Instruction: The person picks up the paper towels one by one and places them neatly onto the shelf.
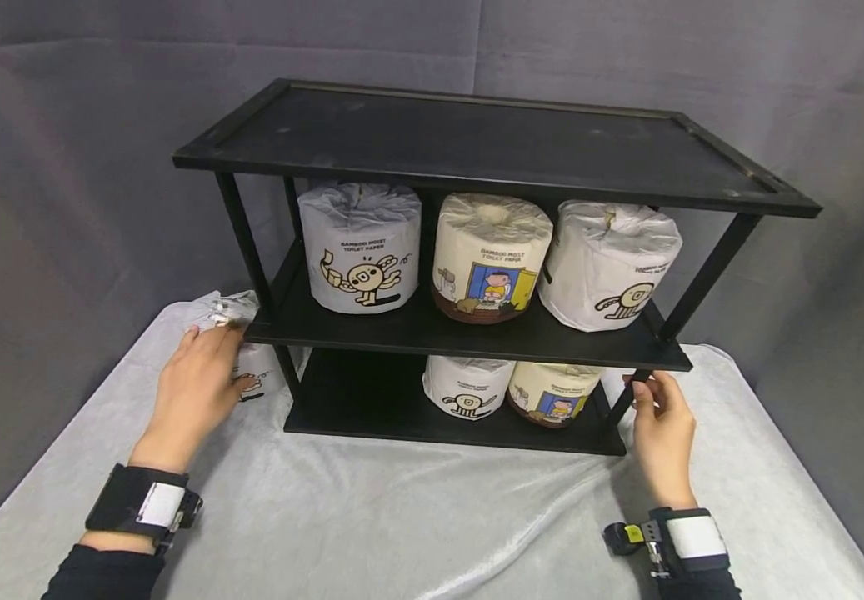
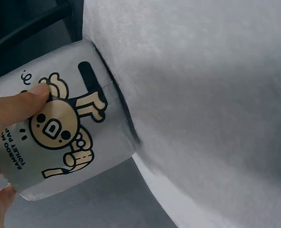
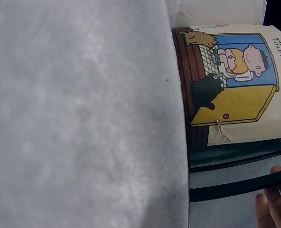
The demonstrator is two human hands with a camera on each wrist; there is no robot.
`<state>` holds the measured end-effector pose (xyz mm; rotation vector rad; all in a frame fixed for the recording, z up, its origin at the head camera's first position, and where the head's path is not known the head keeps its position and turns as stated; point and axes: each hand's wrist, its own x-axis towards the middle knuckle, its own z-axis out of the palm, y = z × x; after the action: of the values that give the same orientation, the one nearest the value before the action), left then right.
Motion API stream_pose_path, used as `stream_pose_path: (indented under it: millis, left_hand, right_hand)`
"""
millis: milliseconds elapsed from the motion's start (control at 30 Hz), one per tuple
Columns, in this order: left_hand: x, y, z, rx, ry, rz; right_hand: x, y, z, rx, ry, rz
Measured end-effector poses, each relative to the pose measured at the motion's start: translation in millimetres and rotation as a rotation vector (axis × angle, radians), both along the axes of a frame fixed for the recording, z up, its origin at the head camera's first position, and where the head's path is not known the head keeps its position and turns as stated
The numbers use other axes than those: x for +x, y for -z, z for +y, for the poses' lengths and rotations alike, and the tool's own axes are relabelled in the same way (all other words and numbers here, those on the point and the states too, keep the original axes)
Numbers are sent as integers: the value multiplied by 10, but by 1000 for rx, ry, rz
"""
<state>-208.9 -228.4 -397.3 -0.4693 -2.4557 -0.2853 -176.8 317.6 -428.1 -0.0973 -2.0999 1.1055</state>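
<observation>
My left hand grips a wrapped toilet paper roll that stands on the cloth just left of the black shelf rack. In the left wrist view, the thumb lies across the printed front of the roll, over a cartoon figure. The other fingers are around its far side, partly hidden. On the right, my right hand holds the rack's front right post below the middle shelf. The right wrist view shows fingertips at the dark post, near a cream toilet paper roll.
Three wrapped rolls stand on the middle shelf: a white one, a cream one and another white one. Below, a white roll and a cream roll sit toward the right. Pale cloth covers the table; grey curtains surround it.
</observation>
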Motion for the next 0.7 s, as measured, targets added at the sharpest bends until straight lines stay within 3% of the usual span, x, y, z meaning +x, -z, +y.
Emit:
stream_pose_path:
  millis: [333, 700]
  left_hand:
    - [226, -128, 78, 134, -65, 65]
    - [434, -201, 113, 131, -101, 91]
  right_hand:
    - [-5, -7, -3, 1, -6, 8]
    - [-9, 3, 12, -5, 1, -3]
